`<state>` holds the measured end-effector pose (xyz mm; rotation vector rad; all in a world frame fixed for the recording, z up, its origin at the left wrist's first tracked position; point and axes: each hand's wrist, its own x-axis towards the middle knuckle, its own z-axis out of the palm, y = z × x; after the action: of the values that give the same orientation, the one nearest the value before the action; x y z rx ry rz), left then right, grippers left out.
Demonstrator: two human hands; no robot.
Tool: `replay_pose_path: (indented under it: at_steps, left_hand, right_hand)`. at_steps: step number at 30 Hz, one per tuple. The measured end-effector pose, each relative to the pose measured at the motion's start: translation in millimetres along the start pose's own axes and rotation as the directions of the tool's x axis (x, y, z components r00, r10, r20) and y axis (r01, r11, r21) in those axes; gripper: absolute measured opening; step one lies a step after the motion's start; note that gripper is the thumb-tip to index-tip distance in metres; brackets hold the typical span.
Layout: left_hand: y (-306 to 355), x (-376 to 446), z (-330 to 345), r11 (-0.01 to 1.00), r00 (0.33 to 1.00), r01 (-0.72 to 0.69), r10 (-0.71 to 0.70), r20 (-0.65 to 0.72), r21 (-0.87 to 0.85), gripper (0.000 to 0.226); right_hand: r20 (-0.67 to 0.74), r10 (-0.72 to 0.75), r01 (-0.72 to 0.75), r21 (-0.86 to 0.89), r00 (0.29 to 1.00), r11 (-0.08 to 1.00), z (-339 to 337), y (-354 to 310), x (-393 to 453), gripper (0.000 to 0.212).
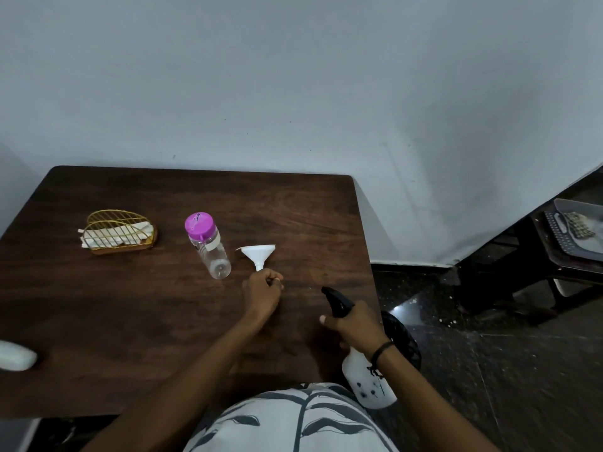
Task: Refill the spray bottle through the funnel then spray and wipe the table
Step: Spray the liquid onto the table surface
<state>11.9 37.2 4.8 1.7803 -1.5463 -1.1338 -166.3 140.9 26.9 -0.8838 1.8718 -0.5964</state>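
My right hand [354, 324] grips the neck of a white spray bottle [368, 380] with a black trigger head [336, 300], held tilted over the near right corner of the dark wooden table [130, 305]. My left hand [262, 288] rests on the table with its fingers curled, just below the spout of a white funnel [258, 252] that stands with its wide mouth up; whether the fingers touch the spout is unclear. A clear bottle with a pink cap [207, 244] stands left of the funnel.
A gold wire holder with folded white napkins [119, 234] sits at the table's far left. A white object [16, 355] lies at the left edge. Right of the table are a dark floor and a low stand with a tray [574, 233].
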Motion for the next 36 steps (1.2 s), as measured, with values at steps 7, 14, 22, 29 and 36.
replay_pose_path:
  at_steps: [7,14,22,29,36]
  left_hand:
    - [-4.3,-0.6,-0.3,0.999,1.000,0.008,-0.009,0.012,0.033,0.020]
    - [-13.7,-3.9,1.6,0.999,0.999,0.015,-0.017,0.038,0.048,0.020]
    - [-16.0,-5.6,5.8,0.995,1.000,0.000,-0.003,0.024,0.104,0.014]
    - [-17.1,-7.5,6.4,0.985,1.000,-0.013,0.012,0.010,0.169,0.011]
    - [-19.3,-10.7,5.0,0.981,1.000,0.004,-0.005,0.004,0.195,0.012]
  right_hand:
    - [-0.016,0.026,-0.028,-0.116,1.000,0.993,2.4,5.6,6.7,0.045]
    - [-0.007,0.009,-0.010,-0.069,1.000,0.998,-0.9,4.7,0.6,0.036]
    - [0.055,0.031,-0.031,0.006,0.998,1.000,-6.5,-0.1,2.9,0.037]
    - [0.083,0.035,-0.031,-0.048,0.996,0.998,-8.2,-8.3,4.9,0.039]
    - [-0.074,0.022,-0.030,-0.105,0.997,0.994,-3.0,-6.2,9.8,0.044]
